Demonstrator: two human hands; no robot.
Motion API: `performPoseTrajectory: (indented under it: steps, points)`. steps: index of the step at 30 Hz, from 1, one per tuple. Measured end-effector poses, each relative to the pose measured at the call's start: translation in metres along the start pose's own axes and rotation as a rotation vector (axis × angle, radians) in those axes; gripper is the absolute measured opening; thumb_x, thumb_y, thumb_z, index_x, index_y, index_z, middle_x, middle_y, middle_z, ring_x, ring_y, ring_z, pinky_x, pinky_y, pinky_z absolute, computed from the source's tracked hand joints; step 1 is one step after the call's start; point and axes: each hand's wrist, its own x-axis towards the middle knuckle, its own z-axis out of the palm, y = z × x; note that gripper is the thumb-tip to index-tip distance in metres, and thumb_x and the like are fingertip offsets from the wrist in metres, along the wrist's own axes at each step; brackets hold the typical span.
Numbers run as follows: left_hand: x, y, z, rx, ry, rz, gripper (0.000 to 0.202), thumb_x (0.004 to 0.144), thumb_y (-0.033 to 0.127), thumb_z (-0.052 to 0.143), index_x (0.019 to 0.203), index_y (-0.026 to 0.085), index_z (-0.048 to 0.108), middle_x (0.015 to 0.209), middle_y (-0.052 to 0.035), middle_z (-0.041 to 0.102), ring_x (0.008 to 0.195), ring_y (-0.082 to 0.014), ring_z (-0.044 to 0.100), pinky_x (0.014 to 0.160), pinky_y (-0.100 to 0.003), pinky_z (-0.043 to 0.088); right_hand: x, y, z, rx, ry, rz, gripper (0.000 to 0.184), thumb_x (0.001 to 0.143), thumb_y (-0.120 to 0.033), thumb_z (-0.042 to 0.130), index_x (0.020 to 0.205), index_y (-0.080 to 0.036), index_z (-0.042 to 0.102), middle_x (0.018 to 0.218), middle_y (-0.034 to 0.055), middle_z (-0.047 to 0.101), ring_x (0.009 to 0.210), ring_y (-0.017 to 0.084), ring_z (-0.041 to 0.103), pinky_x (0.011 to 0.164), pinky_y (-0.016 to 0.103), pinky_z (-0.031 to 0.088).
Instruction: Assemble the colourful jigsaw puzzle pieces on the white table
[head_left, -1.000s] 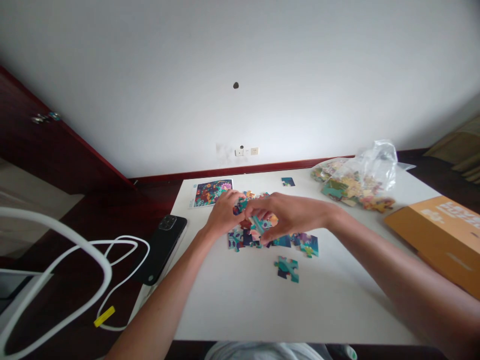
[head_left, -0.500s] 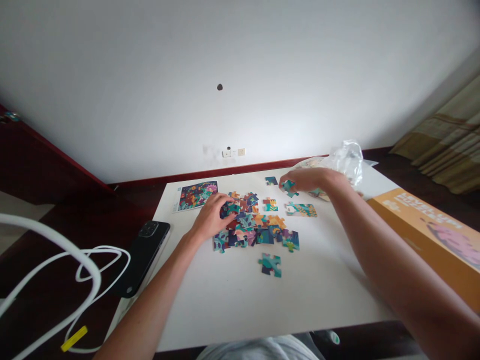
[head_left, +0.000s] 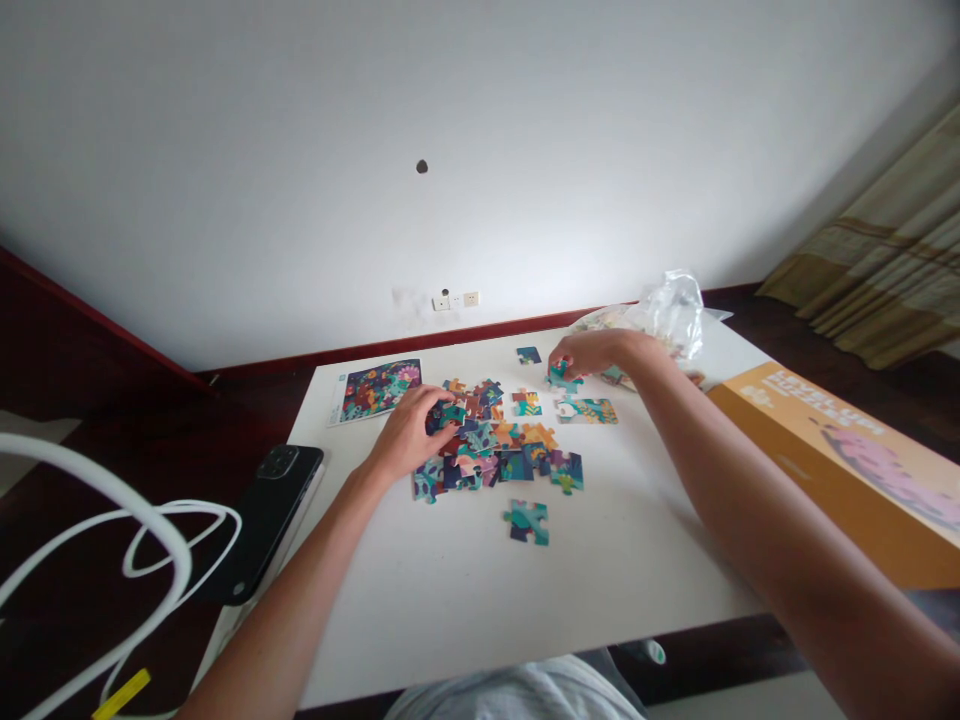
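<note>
A: Where did we find the jigsaw pieces (head_left: pixel 495 450)?

B: Spread in a cluster in the middle of the tabletop (head_left: pixel 525 600), several apparently joined.

A: And our right hand (head_left: pixel 592 352)?

B: Closed in a pinch on a teal piece (head_left: pixel 562 378), just beyond the cluster, close to a small joined strip (head_left: pixel 586 411).

A: The left hand (head_left: pixel 409 432)?

B: Curved down at the cluster's left edge, its fingertips (head_left: pixel 442 428) on another teal piece (head_left: pixel 452 413). We couldn't tell whether it was gripping.

A: Any strays?

B: One clump (head_left: pixel 527 522) lay apart on our side, and a single piece (head_left: pixel 528 355) lay at the far side.

A: What about containers?

B: A clear plastic bag (head_left: pixel 671 320) sat past the right hand, with more pieces showing inside. An orange cardboard box (head_left: pixel 847 450) lay at the right edge, its contents hidden from us.
</note>
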Motion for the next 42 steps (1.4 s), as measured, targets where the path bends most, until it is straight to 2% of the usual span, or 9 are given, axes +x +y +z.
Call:
performPoseTrajectory:
  steps: [6, 13, 16, 21, 26, 29, 35, 42]
  points:
    - [0.000, -0.003, 0.001, 0.006, -0.003, 0.011, 0.027, 0.091, 0.023, 0.068, 0.118, 0.024, 0.062, 0.120, -0.0063, 0.066, 0.117, -0.0268, 0.062, 0.103, -0.044, 0.050, 0.000, 0.002, -0.001, -0.018, 0.004, -0.010, 0.040, 0.079, -0.021, 0.071, 0.119, -0.026, 0.075, 0.113, 0.0079, 0.078, 0.096, 0.029, 0.072, 0.073, 0.035, 0.054]
    - [0.000, -0.003, 0.002, 0.008, -0.002, 0.013, 0.030, 0.092, 0.024, 0.067, 0.121, 0.025, 0.062, 0.122, -0.0066, 0.067, 0.119, -0.0277, 0.061, 0.105, -0.046, 0.049, 0.019, 0.021, 0.009, 0.004, -0.048, 0.055, 0.048, 0.077, -0.026, 0.076, 0.126, -0.028, 0.073, 0.100, 0.0079, 0.079, 0.085, 0.027, 0.074, 0.069, 0.035, 0.055]
    - [0.000, -0.003, 0.001, 0.009, -0.004, 0.009, 0.029, 0.091, 0.024, 0.068, 0.120, 0.026, 0.062, 0.122, -0.0067, 0.067, 0.119, -0.0282, 0.061, 0.105, -0.046, 0.050, 0.022, 0.021, 0.013, 0.054, -0.054, 0.098, 0.046, 0.076, -0.024, 0.077, 0.122, -0.024, 0.073, 0.098, 0.0091, 0.079, 0.083, 0.026, 0.074, 0.068, 0.034, 0.057]
    - [0.000, -0.003, 0.000, 0.010, -0.011, 0.007, 0.029, 0.091, 0.024, 0.068, 0.120, 0.026, 0.063, 0.122, -0.0063, 0.067, 0.119, -0.0279, 0.061, 0.105, -0.046, 0.050, 0.015, 0.010, 0.013, 0.147, -0.090, 0.164, 0.040, 0.077, -0.015, 0.074, 0.118, -0.018, 0.071, 0.101, 0.0120, 0.078, 0.079, 0.024, 0.074, 0.064, 0.031, 0.059]
    - [0.000, -0.003, 0.000, 0.006, -0.009, 0.001, 0.029, 0.091, 0.023, 0.068, 0.120, 0.025, 0.063, 0.122, -0.0063, 0.066, 0.119, -0.0274, 0.062, 0.105, -0.046, 0.050, 0.008, 0.002, 0.008, 0.079, -0.067, 0.078, 0.039, 0.079, -0.015, 0.073, 0.117, -0.024, 0.072, 0.101, 0.0091, 0.078, 0.079, 0.024, 0.074, 0.062, 0.030, 0.057]
    - [0.000, -0.003, 0.000, 0.005, -0.015, 0.003, 0.030, 0.091, 0.023, 0.068, 0.120, 0.025, 0.063, 0.123, -0.0064, 0.066, 0.119, -0.0273, 0.061, 0.106, -0.046, 0.049, 0.007, 0.000, 0.008, 0.067, -0.064, 0.094, 0.043, 0.077, -0.015, 0.076, 0.119, -0.024, 0.072, 0.104, 0.0091, 0.078, 0.079, 0.025, 0.074, 0.062, 0.031, 0.057]
    - [0.000, -0.005, 0.001, 0.005, -0.017, 0.005, 0.030, 0.091, 0.022, 0.068, 0.120, 0.025, 0.063, 0.123, -0.0064, 0.066, 0.119, -0.0271, 0.061, 0.106, -0.045, 0.049, 0.005, -0.012, 0.008, -0.004, -0.104, 0.191, 0.051, 0.080, -0.016, 0.077, 0.130, -0.014, 0.066, 0.113, 0.0167, 0.076, 0.086, 0.027, 0.074, 0.064, 0.032, 0.056]
    - [0.000, -0.006, 0.001, -0.002, -0.019, 0.003, 0.029, 0.091, 0.023, 0.067, 0.120, 0.024, 0.063, 0.123, -0.0069, 0.065, 0.120, -0.0275, 0.060, 0.106, -0.045, 0.049, -0.004, -0.032, 0.004, -0.100, -0.075, 0.234, 0.054, 0.078, -0.016, 0.081, 0.130, -0.010, 0.067, 0.117, 0.0170, 0.075, 0.090, 0.027, 0.073, 0.071, 0.033, 0.053]
